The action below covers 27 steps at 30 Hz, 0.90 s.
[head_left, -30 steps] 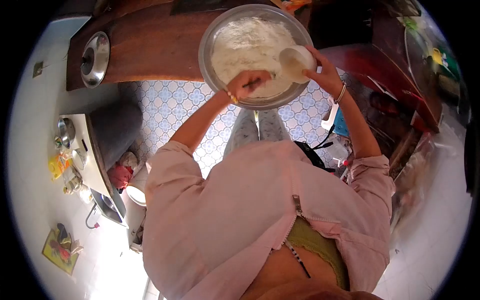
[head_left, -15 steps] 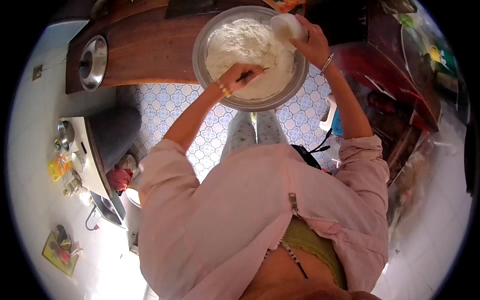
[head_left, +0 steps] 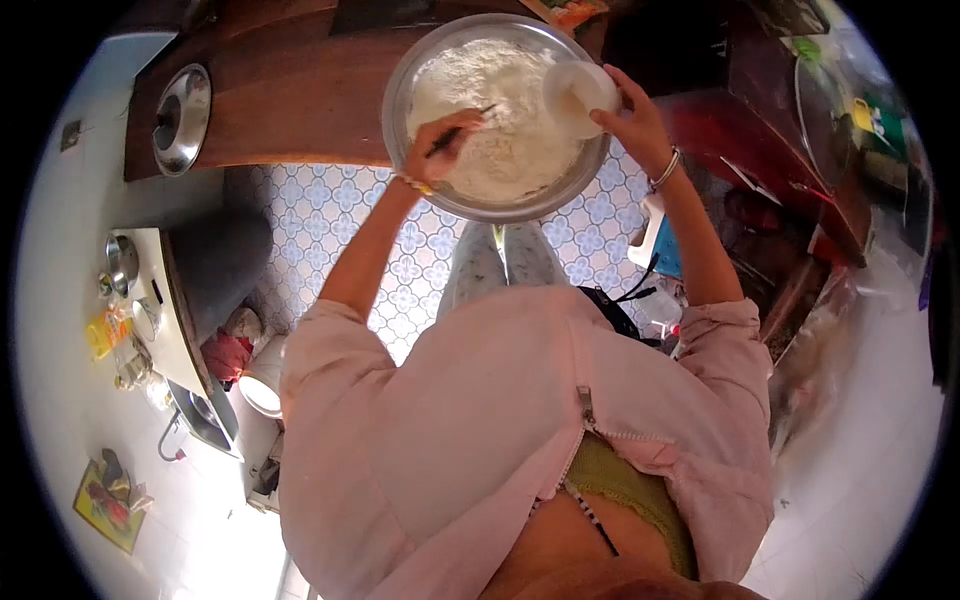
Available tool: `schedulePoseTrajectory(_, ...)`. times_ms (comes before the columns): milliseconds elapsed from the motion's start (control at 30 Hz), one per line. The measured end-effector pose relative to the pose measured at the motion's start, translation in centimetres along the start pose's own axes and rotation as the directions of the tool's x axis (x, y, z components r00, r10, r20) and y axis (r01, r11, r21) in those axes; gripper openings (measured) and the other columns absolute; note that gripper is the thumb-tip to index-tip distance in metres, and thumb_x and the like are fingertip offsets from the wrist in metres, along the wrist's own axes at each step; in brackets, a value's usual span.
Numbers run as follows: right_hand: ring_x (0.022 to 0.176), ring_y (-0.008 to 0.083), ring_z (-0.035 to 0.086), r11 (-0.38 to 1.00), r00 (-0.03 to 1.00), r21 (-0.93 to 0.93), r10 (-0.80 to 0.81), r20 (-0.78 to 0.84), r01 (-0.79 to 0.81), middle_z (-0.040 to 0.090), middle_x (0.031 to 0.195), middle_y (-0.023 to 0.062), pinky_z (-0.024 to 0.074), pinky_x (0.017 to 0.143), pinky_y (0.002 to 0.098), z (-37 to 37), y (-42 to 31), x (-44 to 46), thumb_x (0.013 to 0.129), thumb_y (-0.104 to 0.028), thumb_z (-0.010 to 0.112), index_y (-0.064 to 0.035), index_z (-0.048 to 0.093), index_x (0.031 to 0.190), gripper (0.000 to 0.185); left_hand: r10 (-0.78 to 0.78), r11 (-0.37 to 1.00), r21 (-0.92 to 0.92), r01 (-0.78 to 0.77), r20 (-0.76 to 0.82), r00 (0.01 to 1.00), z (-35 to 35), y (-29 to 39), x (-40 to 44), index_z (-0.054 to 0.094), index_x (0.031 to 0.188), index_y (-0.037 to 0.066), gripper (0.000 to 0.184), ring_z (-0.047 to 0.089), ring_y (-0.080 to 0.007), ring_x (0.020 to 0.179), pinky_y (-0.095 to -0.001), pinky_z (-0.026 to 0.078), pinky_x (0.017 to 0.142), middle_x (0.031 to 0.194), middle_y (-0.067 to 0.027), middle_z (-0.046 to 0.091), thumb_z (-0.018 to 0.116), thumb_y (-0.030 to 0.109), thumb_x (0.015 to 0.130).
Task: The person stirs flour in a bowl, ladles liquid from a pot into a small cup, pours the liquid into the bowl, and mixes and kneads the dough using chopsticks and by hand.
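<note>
A large metal basin [head_left: 395, 120] sits at the front edge of the wooden counter, holding white flour [head_left: 500, 70] with some clumps in it. My left hand [head_left: 437, 143] is closed around dark, thin chopsticks [head_left: 489, 108], whose tips reach over the flour on the basin's left side. On the right, my right hand [head_left: 635, 120] grips a white cup [head_left: 578, 98] by its side. The cup is tilted over the basin, its mouth turned toward the flour; whether anything runs out of it is hard to see.
A metal lid [head_left: 184, 120] with a dark knob lies on the wooden counter [head_left: 290, 95] to the left. Below the basin is a patterned tile floor [head_left: 310, 215]. A white side table [head_left: 165, 290] stands at left, and a red surface [head_left: 740, 140] at right.
My left hand has moved left with the chopsticks, from the basin's middle toward its left rim. The cup in my right hand has dropped slightly lower over the flour.
</note>
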State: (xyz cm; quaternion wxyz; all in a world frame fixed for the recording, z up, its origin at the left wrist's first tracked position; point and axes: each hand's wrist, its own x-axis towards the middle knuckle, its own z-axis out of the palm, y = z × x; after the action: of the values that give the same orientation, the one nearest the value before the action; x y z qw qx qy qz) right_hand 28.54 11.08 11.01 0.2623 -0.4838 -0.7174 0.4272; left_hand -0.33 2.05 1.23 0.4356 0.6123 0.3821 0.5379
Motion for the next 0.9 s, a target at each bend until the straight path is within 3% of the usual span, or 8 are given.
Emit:
schedulePoseTrajectory(133, 0.094, 0.0149, 0.055, 0.854, 0.956, 0.431, 0.259, 0.135, -0.292, 0.054, 0.107, 0.0095, 0.0518, 0.073, 0.0302, 1.3, -1.4, 0.2, 0.074, -0.017, 0.070, -0.0069, 0.037, 0.132, 0.068, -0.102, 0.995, -0.012, 0.102, -0.159, 0.982, -4.4, -0.4, 0.3, 0.060, 0.097, 0.000, 0.021, 0.060, -0.0178, 0.092, -0.0259, 0.047, 0.085, 0.098, -0.0090, 0.063, 0.052, -0.011, 0.082)
schedulePoseTrajectory(233, 0.096, 0.0164, 0.055, 0.720, 0.926, 0.591, 0.346, 0.149, -0.364, 0.053, 0.110, 0.0102, 0.0540, 0.071, 0.0312, 1.9, -2.1, 0.9, 0.077, -0.016, 0.067, -0.0067, 0.033, 0.134, 0.067, 0.042, 0.987, 0.158, 0.011, -0.333, 0.942, -1.4, -3.1, 0.7, 0.060, 0.101, 0.004, 0.027, 0.058, -0.0096, 0.081, -0.0210, 0.046, 0.070, 0.094, -0.0055, 0.064, 0.051, -0.010, 0.080)
schedulePoseTrajectory(433, 0.101, 0.0203, 0.055, 0.693, 0.944, 0.648, 0.296, 0.146, -0.317, 0.052, 0.114, 0.0110, 0.0549, 0.073, 0.0342, 1.1, -1.2, 1.5, 0.080, -0.016, 0.064, -0.0067, 0.031, 0.134, 0.065, -0.249, 0.967, 0.068, 0.244, 0.085, 0.965, 4.7, 1.9, -0.6, 0.060, 0.100, 0.004, 0.029, 0.054, -0.0084, 0.076, -0.0198, 0.042, 0.067, 0.098, -0.0058, 0.064, 0.048, -0.010, 0.077)
schedulePoseTrajectory(500, 0.102, 0.0200, 0.055, 0.690, 0.943, 0.649, 0.299, 0.147, -0.320, 0.052, 0.114, 0.0107, 0.0547, 0.073, 0.0345, 0.6, -1.2, 1.5, 0.080, -0.017, 0.064, -0.0066, 0.031, 0.134, 0.064, -0.271, 0.960, -0.022, 0.281, 0.204, 0.941, 5.7, 4.0, -1.9, 0.061, 0.101, 0.002, 0.028, 0.056, -0.0188, 0.104, -0.0252, 0.040, 0.088, 0.107, -0.0108, 0.061, 0.050, -0.012, 0.079)
schedulePoseTrajectory(600, 0.102, 0.0189, 0.054, 0.665, 0.936, 0.667, 0.313, 0.160, -0.337, 0.052, 0.114, 0.0099, 0.0546, 0.073, 0.0345, 0.4, -1.1, 0.6, 0.080, -0.018, 0.064, -0.0066, 0.032, 0.133, 0.064, -0.209, 0.978, 0.079, 0.194, 0.388, 0.898, 7.7, 3.6, -2.9, 0.059, 0.105, 0.003, 0.036, 0.053, -0.0204, 0.108, -0.0262, 0.039, 0.090, 0.111, -0.0107, 0.060, 0.050, -0.014, 0.075)
schedulePoseTrajectory(667, 0.101, 0.0181, 0.054, 0.647, 0.933, 0.683, 0.324, 0.158, -0.340, 0.052, 0.114, 0.0092, 0.0547, 0.072, 0.0342, 0.1, -0.8, 0.2, 0.080, -0.018, 0.064, -0.0068, 0.032, 0.133, 0.063, -0.424, 0.881, -0.040, 0.471, 0.374, 0.825, 6.8, 1.8, -2.4, 0.059, 0.104, 0.003, 0.038, 0.053, -0.0216, 0.108, -0.0257, 0.038, 0.091, 0.110, -0.0089, 0.060, 0.049, -0.015, 0.073)
schedulePoseTrajectory(733, 0.099, 0.0170, 0.055, 0.666, 0.926, 0.655, 0.344, 0.155, -0.357, 0.053, 0.112, 0.0081, 0.0547, 0.071, 0.0332, -0.3, -1.0, -0.3, 0.080, -0.018, 0.064, -0.0067, 0.033, 0.133, 0.063, -0.164, 0.983, -0.058, 0.173, 0.132, 0.978, 3.2, 0.6, -1.1, 0.059, 0.100, 0.003, 0.031, 0.054, -0.0205, 0.108, -0.0267, 0.040, 0.091, 0.109, -0.0080, 0.060, 0.047, -0.014, 0.077)
schedulePoseTrajectory(900, 0.098, 0.0160, 0.055, 0.646, 0.927, 0.678, 0.342, 0.155, -0.351, 0.053, 0.112, 0.0073, 0.0544, 0.071, 0.0326, -0.8, -0.8, -1.1, 0.079, -0.017, 0.065, -0.0075, 0.034, 0.132, 0.062, -0.123, 0.991, 0.061, 0.123, -0.008, 0.992, -3.0, 0.3, 4.2, 0.061, 0.087, 0.000, 0.011, 0.059, -0.0159, 0.097, -0.0245, 0.047, 0.086, 0.102, -0.0073, 0.063, 0.051, -0.003, 0.085)
